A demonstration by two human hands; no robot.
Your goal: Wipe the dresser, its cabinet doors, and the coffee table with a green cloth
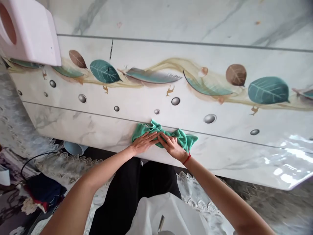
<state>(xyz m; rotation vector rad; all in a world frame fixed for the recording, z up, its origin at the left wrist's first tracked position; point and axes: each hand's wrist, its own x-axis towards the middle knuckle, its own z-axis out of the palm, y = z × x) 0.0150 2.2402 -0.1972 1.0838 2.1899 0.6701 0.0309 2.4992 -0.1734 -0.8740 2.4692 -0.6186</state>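
A crumpled green cloth (pixel 184 138) lies bunched near the front edge of a glossy marble-patterned table (pixel 117 125). My left hand (pixel 144 142) grips the cloth's left part, its fingers pressed together and pointing right. My right hand (pixel 173 147), with a red string bracelet (pixel 187 159) at the wrist, is closed on the cloth's middle and right part. The fingertips of both hands meet over the cloth. Both thumbs are mostly hidden.
A pale pink container with a handle (pixel 36 32) stands at the table's far left. Below the left edge are a light blue bucket (pixel 75 148), a black cable (pixel 31 160) and dark fabric (pixel 46 191). Lace-trimmed cloth (pixel 193 187) lies under the front edge.
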